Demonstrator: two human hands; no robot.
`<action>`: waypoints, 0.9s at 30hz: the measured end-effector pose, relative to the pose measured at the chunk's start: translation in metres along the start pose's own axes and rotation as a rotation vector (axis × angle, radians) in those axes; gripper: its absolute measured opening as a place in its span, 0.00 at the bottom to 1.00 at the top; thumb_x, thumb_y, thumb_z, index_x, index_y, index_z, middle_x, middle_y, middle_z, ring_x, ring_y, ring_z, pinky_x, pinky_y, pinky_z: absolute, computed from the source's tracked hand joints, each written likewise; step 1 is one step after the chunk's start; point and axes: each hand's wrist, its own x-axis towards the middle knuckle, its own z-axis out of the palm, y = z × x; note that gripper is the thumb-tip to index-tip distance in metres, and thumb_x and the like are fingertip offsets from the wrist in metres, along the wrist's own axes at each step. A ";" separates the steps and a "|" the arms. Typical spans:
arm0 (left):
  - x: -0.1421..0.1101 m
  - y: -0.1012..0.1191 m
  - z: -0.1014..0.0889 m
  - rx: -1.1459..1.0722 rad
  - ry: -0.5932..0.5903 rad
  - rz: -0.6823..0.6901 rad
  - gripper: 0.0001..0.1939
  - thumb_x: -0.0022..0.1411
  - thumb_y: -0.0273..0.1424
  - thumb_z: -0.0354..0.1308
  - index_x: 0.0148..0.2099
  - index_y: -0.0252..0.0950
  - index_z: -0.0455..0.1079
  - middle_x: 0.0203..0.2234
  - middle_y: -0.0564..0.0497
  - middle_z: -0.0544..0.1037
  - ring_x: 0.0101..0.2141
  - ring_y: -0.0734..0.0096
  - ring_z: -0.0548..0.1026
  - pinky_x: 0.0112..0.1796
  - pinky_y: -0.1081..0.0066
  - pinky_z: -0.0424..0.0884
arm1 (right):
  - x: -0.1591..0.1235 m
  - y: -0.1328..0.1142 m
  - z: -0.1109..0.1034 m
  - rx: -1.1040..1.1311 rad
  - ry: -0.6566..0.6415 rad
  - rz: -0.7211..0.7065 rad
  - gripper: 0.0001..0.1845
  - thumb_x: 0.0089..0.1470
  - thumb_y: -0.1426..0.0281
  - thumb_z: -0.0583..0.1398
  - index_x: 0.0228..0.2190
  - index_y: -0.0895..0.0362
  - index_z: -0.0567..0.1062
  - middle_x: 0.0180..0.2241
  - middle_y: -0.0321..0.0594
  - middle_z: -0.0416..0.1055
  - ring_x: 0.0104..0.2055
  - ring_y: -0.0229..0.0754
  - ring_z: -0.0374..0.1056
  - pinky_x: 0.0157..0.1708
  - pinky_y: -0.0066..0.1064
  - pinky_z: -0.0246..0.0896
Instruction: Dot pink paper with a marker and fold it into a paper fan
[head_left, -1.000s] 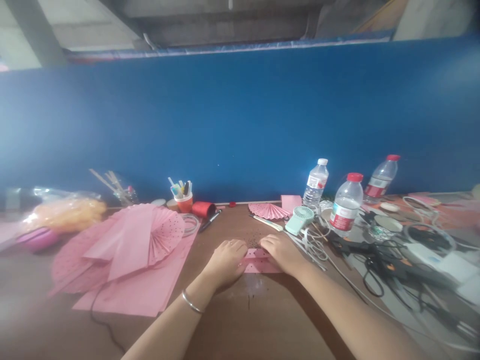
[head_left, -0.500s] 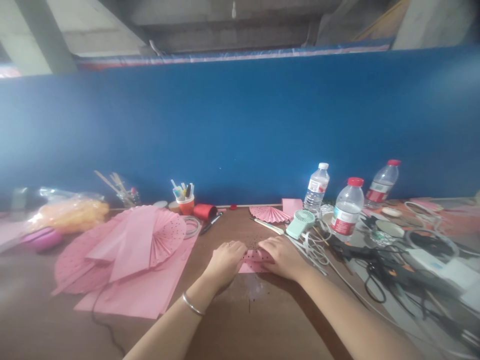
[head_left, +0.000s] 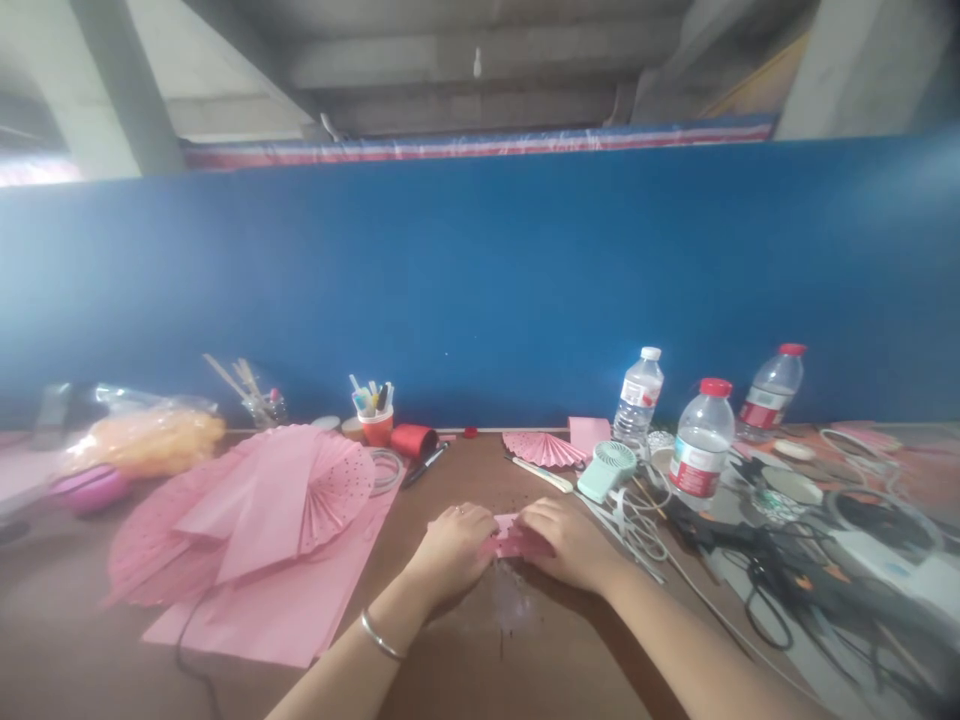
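Observation:
Between my two hands is a small strip of pink paper (head_left: 510, 537) with dark specks, low over the brown tabletop. My left hand (head_left: 459, 545), with a silver bangle on its wrist, closes its fingers on the paper's left end. At the right end, my right hand (head_left: 564, 540) grips the same paper with bent fingers. Both sets of fingertips partly hide it. Beyond my hands lies a small pleated pink paper fan (head_left: 541, 449) with a white-handled tool (head_left: 541, 474) in front of it.
Pink paper sheets and pleated fans (head_left: 262, 510) are heaped at left. A pen cup (head_left: 375, 425) and a red spool (head_left: 414, 440) stand at the back. To the right are a mint hand fan (head_left: 606, 472), water bottles (head_left: 701, 445) and tangled cables (head_left: 772, 570).
The pink paper between my hands shows a narrower strip than before, with its flat near part no longer visible. My view has tilted slightly upward.

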 end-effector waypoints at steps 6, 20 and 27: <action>0.000 -0.002 0.001 -0.046 0.004 0.002 0.03 0.55 0.30 0.52 0.34 0.38 0.64 0.33 0.53 0.69 0.37 0.68 0.64 0.37 0.70 0.60 | 0.002 -0.001 0.004 0.013 0.037 -0.022 0.09 0.50 0.63 0.56 0.30 0.56 0.69 0.32 0.40 0.69 0.37 0.43 0.61 0.36 0.33 0.54; 0.000 -0.005 0.004 -0.101 -0.055 0.023 0.07 0.57 0.30 0.48 0.35 0.38 0.67 0.34 0.51 0.70 0.38 0.68 0.66 0.40 0.70 0.60 | -0.001 0.003 0.002 0.058 -0.073 -0.055 0.08 0.51 0.67 0.55 0.32 0.54 0.74 0.35 0.39 0.69 0.40 0.42 0.62 0.40 0.33 0.52; -0.001 -0.010 0.009 -0.106 -0.059 0.010 0.07 0.56 0.30 0.50 0.34 0.39 0.69 0.34 0.53 0.71 0.37 0.69 0.66 0.39 0.71 0.61 | -0.001 0.008 0.006 0.078 -0.081 -0.082 0.11 0.53 0.66 0.54 0.34 0.53 0.75 0.35 0.40 0.70 0.40 0.42 0.62 0.40 0.33 0.54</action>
